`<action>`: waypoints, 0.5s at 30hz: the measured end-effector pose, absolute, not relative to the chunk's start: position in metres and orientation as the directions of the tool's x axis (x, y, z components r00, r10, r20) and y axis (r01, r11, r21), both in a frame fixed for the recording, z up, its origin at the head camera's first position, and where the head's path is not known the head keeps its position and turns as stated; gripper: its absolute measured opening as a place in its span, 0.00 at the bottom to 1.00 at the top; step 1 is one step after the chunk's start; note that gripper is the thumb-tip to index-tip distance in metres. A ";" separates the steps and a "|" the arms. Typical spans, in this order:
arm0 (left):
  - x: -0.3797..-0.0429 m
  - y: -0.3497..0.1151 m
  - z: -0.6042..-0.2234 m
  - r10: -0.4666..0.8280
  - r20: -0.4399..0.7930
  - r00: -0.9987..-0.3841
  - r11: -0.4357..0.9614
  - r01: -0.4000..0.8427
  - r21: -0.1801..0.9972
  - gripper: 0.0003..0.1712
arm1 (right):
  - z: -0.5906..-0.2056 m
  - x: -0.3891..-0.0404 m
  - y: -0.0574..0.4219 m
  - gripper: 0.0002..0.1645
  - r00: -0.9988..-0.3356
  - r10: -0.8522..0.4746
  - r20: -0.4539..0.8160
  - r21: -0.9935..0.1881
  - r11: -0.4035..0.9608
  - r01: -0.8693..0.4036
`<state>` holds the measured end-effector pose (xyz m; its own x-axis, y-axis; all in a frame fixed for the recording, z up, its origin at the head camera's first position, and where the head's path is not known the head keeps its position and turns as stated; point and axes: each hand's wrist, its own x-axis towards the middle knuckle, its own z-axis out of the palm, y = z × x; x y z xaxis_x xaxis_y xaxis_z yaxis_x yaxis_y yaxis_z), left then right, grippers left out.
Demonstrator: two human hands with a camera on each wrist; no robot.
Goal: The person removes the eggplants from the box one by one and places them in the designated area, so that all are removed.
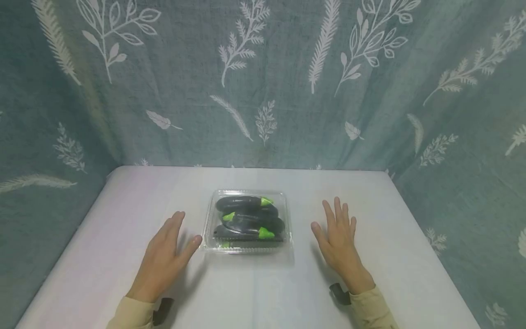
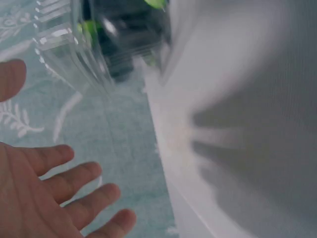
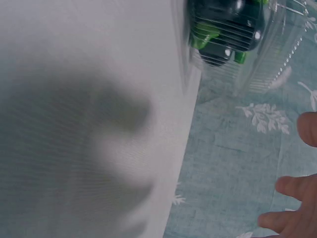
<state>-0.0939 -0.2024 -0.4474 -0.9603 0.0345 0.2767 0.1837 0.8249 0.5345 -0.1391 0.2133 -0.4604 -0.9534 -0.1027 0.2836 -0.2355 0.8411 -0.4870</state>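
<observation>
A clear plastic clamshell box [image 1: 289,228] stands on the white table, its lid down over several dark eggplants [image 1: 255,221] with bright green caps. My left hand [image 1: 162,256] is held out on the box's left side, fingers straight, the thumb tip close to the box's near left corner. On the other side, my right hand [image 1: 339,242] has its fingers spread, a short way off the box. Both palms are bare of any object. The left wrist view shows the box [image 2: 59,42] above the extended left fingers; the right wrist view shows its ridged side [image 3: 267,59].
The white table [image 1: 255,292] has rounded far corners. A green-grey curtain [image 1: 287,114] with white leaf prints surrounds its back and both sides. Dark wrist bands [image 1: 340,294] sit at the sleeve cuffs, and the hands throw shadows on the tabletop.
</observation>
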 end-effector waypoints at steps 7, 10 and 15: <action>-0.091 -0.198 -0.447 0.082 0.322 -0.943 0.777 0.263 0.572 0.49 | -0.460 -0.140 0.211 0.40 -0.926 -0.110 0.361 -0.494 0.820 -0.290; -0.093 -0.196 -0.450 0.117 0.322 -0.939 0.766 0.292 0.572 0.52 | -0.460 -0.141 0.210 0.40 -0.923 -0.115 0.368 -0.507 0.807 -0.303; -0.095 -0.190 -0.455 0.158 0.329 -0.931 0.746 0.331 0.578 0.56 | -0.459 -0.141 0.206 0.40 -0.923 -0.134 0.361 -0.545 0.773 -0.325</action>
